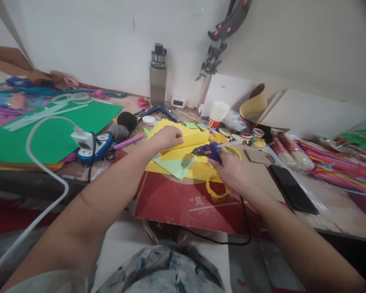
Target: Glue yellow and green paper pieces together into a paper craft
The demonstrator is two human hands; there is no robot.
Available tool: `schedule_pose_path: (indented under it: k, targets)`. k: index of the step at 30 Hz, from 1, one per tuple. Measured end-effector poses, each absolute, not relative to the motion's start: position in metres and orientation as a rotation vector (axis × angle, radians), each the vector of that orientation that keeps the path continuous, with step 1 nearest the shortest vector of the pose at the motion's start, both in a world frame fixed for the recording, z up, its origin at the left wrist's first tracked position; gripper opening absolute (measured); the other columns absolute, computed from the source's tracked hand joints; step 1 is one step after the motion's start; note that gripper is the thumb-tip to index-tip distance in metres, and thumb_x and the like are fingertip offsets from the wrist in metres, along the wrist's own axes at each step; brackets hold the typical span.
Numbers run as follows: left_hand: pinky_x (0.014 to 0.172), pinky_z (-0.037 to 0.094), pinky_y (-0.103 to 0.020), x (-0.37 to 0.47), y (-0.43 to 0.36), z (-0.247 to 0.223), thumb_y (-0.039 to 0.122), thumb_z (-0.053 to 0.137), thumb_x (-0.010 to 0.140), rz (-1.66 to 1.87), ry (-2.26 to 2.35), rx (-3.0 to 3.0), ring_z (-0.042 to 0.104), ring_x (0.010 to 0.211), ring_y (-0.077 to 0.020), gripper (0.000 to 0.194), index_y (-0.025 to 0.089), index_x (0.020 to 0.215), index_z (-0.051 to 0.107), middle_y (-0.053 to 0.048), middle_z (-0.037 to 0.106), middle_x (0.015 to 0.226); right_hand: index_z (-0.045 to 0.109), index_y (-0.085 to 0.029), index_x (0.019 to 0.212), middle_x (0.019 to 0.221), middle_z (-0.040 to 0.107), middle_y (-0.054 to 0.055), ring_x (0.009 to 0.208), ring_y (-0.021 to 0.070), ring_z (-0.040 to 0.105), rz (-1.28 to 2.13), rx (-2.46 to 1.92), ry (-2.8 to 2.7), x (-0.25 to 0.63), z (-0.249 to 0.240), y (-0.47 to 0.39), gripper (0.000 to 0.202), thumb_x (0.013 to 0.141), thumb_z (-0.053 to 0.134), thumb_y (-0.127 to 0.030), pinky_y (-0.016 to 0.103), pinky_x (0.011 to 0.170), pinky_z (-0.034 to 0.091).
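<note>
My right hand (233, 170) is wrapped round a blue hot glue gun (212, 152), a clear glue stick showing at its back end. The gun's nozzle points left, close to a yellow sheet of paper (189, 139) with a folded or rolled edge. My left hand (170, 137) is closed on that sheet's left part; the fingertips are partly hidden. Beneath lie a pale green paper piece (178, 167) and more yellow paper. A curled yellow strip (215, 189) hangs near my right wrist, over the red board (173, 203).
A dark water bottle (157, 79) stands by the wall, with paper cups (218, 114) to its right. A phone (293, 189) lies at right near coloured pipe cleaners (344, 165). On the left are green sheets (33, 140) and a blue power socket (99, 148). The gun's black cord (248, 224) loops below the table edge.
</note>
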State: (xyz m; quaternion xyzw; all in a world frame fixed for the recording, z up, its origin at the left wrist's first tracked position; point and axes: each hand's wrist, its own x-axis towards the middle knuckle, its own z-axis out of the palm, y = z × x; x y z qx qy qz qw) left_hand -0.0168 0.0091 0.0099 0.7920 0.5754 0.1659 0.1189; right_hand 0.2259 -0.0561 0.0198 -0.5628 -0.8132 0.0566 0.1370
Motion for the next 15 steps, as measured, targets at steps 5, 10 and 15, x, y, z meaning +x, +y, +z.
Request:
schedule_pose_path:
  k: [5, 10, 15]
  targets:
    - [0.066, 0.038, -0.026, -0.015, 0.009, 0.011, 0.030, 0.058, 0.081, 0.430, 1.751, 2.322, 0.064, 0.082, -0.0180, 0.025, 0.016, 0.089, 0.077, -0.005, 0.075, 0.088, 0.064, -0.011, 0.105, 0.106, 0.070, 0.016, 0.098, 0.0269, 0.064, 0.231, -1.655, -2.324, 0.230, 0.021, -0.063, 0.023, 0.094, 0.052, -0.027, 0.031, 0.081, 0.045]
    - [0.066, 0.039, -0.026, -0.014, 0.006, 0.014, 0.031, 0.058, 0.082, 0.435, 1.755, 2.301, 0.065, 0.083, -0.0181, 0.026, 0.014, 0.090, 0.076, -0.006, 0.076, 0.090, 0.065, -0.011, 0.108, 0.105, 0.071, 0.016, 0.097, 0.0271, 0.065, 0.266, -1.654, -2.303, 0.231, 0.021, -0.069, 0.024, 0.093, 0.054, -0.026, 0.032, 0.081, 0.046]
    - [0.068, 0.039, -0.026, -0.015, 0.007, 0.013, 0.031, 0.058, 0.082, 0.428, 1.755, 2.324, 0.065, 0.084, -0.0186, 0.026, 0.015, 0.090, 0.076, -0.006, 0.076, 0.090, 0.065, -0.012, 0.110, 0.108, 0.071, 0.016, 0.099, 0.0264, 0.065, 0.260, -1.620, -2.300, 0.226, 0.020, -0.062, 0.024, 0.093, 0.054, -0.025, 0.031, 0.083, 0.046]
